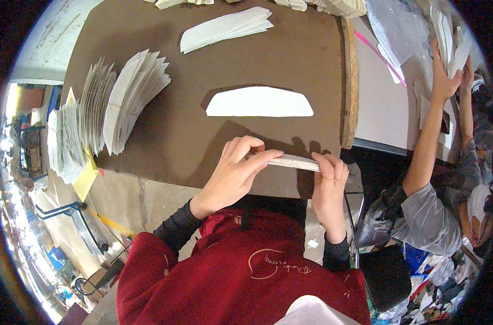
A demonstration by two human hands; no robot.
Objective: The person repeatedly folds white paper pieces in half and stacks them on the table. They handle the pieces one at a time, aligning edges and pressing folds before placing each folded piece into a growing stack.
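Note:
Just above the table's near edge, my left hand point(233, 170) and my right hand point(330, 187) grip a thin stack of white cut pieces point(294, 162) by its two ends. The stack is seen edge-on, fingers and thumbs closed around it. Beyond it on the brown table point(257, 65) lies a flat white piece point(260, 103) with a straight near edge and slanted ends; whether it is paper or cloth I cannot tell. Farther back rests a slightly fanned pile of similar white pieces point(224, 30).
Several bundles of white pieces point(132, 100) stand along the table's left side, above a yellow sheet point(85, 179). More piles point(333, 6) line the far edge. A wooden rail point(350, 81) borders the right side. Beyond it, a co-worker point(436, 216) handles white pieces at a grey table point(382, 114).

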